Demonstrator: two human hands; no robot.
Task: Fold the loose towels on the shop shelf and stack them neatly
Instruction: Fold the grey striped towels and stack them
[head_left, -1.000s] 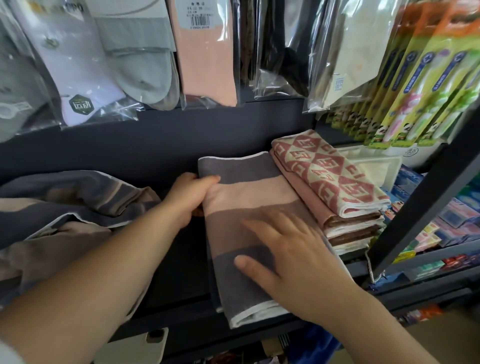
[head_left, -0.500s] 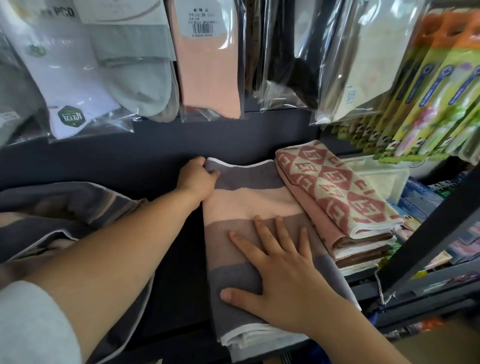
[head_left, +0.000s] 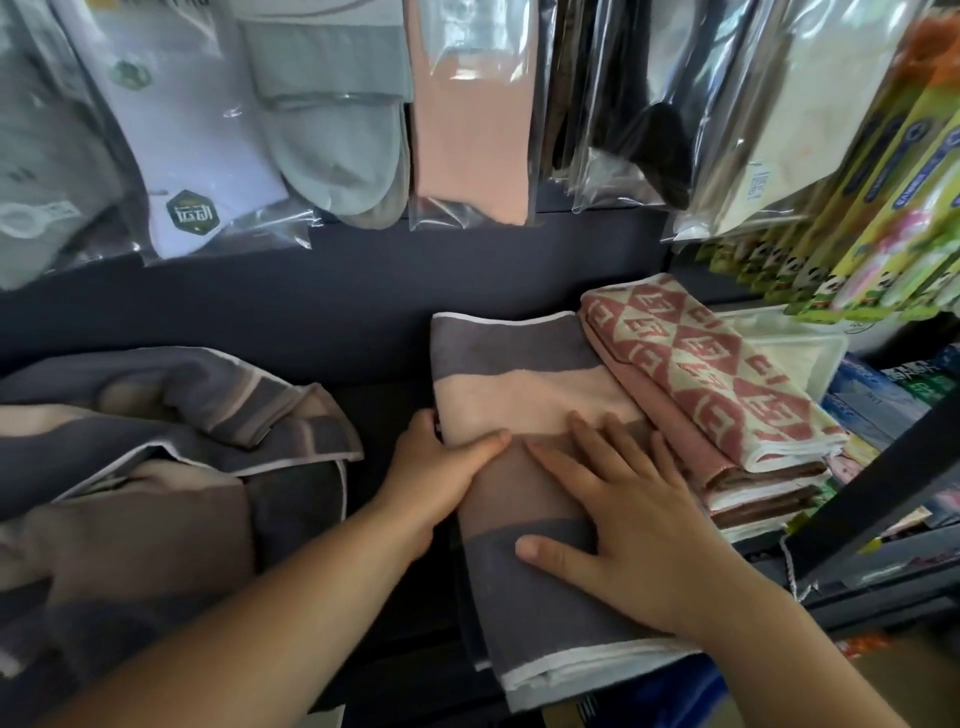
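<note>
– Two lots of cloth on the shelf (head_left: 384, 400), is that right?

– Three, going by size. The biggest is the heap of loose towels (head_left: 156, 467), crumpled at the left and unfolded. Next comes the striped towel (head_left: 519, 384), folded into a long strip in the middle. Last is the stack (head_left: 727, 405) of folded ones at the right, with a red diamond pattern on top.

– Which way does the strip run?

– Its long axis goes from the back wall toward the person, and the near end hangs a little over the front lip. Its right side touches the stack, and bare shelf separates it from the heap.

– And the hands?

– Both are on the strip, about halfway along. The left hand (head_left: 441, 473) pinches the left edge, with the thumb on top and the fingers tucked out of sight beneath. The right hand (head_left: 623, 514) lies flat with its fingers spread, pressing down and gripping nothing.

– So what does the next move turn on?

– My guess is a fold across that long axis, bringing the near end up to the far end. After that it needs a short shift right onto the stack, and the right hand is the nearer one for that. The heap lies on the left hand's side.
</note>
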